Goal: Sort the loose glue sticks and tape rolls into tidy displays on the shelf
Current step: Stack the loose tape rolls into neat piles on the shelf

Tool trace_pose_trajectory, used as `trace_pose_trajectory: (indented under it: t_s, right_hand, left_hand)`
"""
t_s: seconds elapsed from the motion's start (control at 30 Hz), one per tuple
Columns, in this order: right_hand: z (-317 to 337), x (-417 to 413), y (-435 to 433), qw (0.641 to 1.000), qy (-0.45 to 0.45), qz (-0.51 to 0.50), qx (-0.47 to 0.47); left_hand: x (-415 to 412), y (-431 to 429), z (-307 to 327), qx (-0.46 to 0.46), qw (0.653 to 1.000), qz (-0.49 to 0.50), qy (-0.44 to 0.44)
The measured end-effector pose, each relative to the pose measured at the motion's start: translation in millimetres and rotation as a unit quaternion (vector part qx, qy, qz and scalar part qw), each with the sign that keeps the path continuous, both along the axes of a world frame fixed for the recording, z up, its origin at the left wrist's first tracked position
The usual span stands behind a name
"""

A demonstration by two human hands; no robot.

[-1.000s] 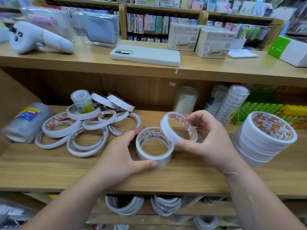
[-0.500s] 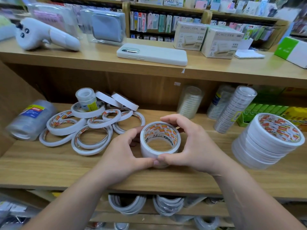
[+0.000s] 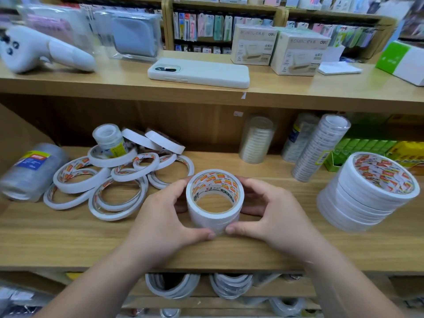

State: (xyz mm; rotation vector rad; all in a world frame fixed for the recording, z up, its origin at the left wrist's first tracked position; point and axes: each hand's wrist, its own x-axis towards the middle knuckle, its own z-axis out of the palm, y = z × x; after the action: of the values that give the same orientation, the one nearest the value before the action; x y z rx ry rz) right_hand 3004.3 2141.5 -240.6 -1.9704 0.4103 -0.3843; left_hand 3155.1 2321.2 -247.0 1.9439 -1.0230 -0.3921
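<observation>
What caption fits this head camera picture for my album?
Left hand and right hand hold a small stack of tape rolls on the shelf.

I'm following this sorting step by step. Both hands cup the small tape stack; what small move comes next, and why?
Probably the left hand should let go and fetch another roll from the loose pile nearby. The small stack looks aligned, and the right hand can steady it.

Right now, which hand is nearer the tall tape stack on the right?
Right. The right hand sits just left of the stack; the left hand is beyond the held rolls.
</observation>
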Motion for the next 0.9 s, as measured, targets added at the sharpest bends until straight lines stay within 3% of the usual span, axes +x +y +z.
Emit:
trace_pose_trajectory:
  t_s: [0.47, 0.7, 0.9]
  right_hand:
    - [-2.8, 13.3, -26.1, 0.998, 0.019, -0.040, 0.038]
    - [-9.8, 13.0, -21.5, 0.996, 0.027, -0.062, -0.054]
    - [-7.9, 12.8, -24.4, 0.996, 0.035, -0.062, -0.057]
  left_hand:
    - [5.8, -38.9, 7.0, 0.008, 1.000, -0.005, -0.022]
    - [2.9, -37.8, 6.9, 0.043, 0.994, 0.031, -0.093]
    - [4.2, -43.8, 3.2, 0.043, 0.995, 0.039, -0.077]
